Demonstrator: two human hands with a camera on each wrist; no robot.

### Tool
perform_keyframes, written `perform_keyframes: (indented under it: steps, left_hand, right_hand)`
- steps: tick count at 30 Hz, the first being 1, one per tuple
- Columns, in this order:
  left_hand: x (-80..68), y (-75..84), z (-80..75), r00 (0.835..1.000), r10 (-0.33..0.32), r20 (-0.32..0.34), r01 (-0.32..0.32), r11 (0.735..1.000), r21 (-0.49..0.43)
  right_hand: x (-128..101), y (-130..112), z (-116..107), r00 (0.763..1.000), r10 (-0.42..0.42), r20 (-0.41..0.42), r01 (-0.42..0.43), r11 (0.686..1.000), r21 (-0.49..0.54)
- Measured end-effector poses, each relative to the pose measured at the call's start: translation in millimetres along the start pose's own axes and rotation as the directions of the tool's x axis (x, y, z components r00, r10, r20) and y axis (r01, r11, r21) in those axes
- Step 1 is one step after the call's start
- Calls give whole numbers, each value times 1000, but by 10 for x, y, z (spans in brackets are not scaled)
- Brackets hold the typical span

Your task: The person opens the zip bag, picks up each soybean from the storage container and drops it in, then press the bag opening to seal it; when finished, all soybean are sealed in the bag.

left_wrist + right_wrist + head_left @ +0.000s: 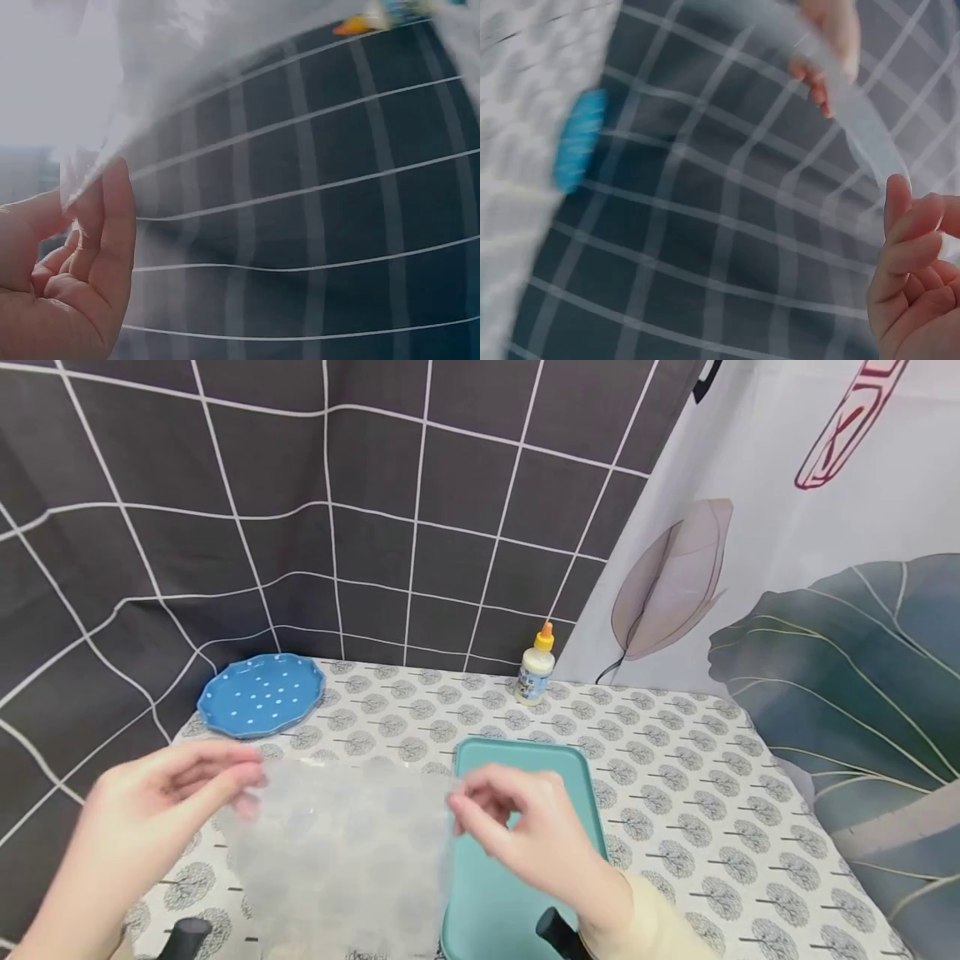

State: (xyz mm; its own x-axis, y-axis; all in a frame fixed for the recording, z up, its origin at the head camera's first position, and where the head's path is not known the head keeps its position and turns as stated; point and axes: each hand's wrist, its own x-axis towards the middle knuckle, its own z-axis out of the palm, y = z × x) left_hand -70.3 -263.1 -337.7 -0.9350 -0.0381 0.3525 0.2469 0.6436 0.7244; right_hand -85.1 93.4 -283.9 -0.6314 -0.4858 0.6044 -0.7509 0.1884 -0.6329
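Note:
A translucent, frosted plastic sheet [348,852] hangs between the two hands, with the tree-patterned cloth showing faintly through it. My left hand [161,810] pinches its upper left corner between thumb and fingers; the left wrist view shows the sheet [161,67] rising from those fingertips. At the upper right corner, my right hand [528,831] pinches the edge, its other fingers curled in. From the right wrist, the sheet [870,135] appears as a narrow curved band running toward the other hand. Its right edge overlaps a teal tray [491,902] in the head view.
On the patterned tablecloth [697,831], a blue plate with white dots [262,693] lies at the back left. A small glue bottle with a yellow and orange cap [535,672] stands near the back edge. A dark grid curtain [375,543] hangs behind the table.

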Motion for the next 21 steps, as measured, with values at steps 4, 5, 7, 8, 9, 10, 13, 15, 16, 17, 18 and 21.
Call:
perform_keyframes:
  steps: [4,5,7,8,9,10,13,15,16,17,18,21]
  left_hand:
    - [359,355,167,983,-73,171,65,997,52]
    - [437,277,241,972,-86,219,77,996,50]
    - [584,80,399,947,-104,305,95,994,44]
    - [657,-16,483,936,-110,333,97,994,56]
    - [729,-103,565,927,-114,356,97,993,66]
    - [802,-177,648,919,-120,377,95,992,84]
    - [1014,-337,866,892,-157,424,89,980,175]
    - [1130,-408,996,874,-200,443,109,969,223]
    - [1175,-438,1052,864,-227,450,124,961,246]
    - [1209,-461,1098,854,-253,455,143,954,262]
    - [1233,-482,1136,845,-276,459,161,948,273]
    - [1248,-499,1201,829,-318,461,197,936,291]
  right_hand:
    - [126,423,139,934,339,110,-335,941,-47]
    - [153,550,178,910,390,138,-382,921,-83]
    - [191,815,254,875,447,184,-421,892,-163]
    - [208,941,286,863,463,203,-428,883,-194]
    - [227,1058,315,847,484,218,-439,869,-227]
    - [241,1174,340,832,504,233,-450,858,-249]
    - [280,1474,404,783,567,254,-495,816,-297]
    - [290,1632,441,757,601,256,-522,792,-318]
    - [293,1695,460,746,615,256,-531,781,-329]
    - [295,1743,476,736,628,253,-540,770,-341]
    - [296,1781,492,728,639,249,-545,760,-354]
    - [286,1850,534,711,664,230,-557,733,-390]
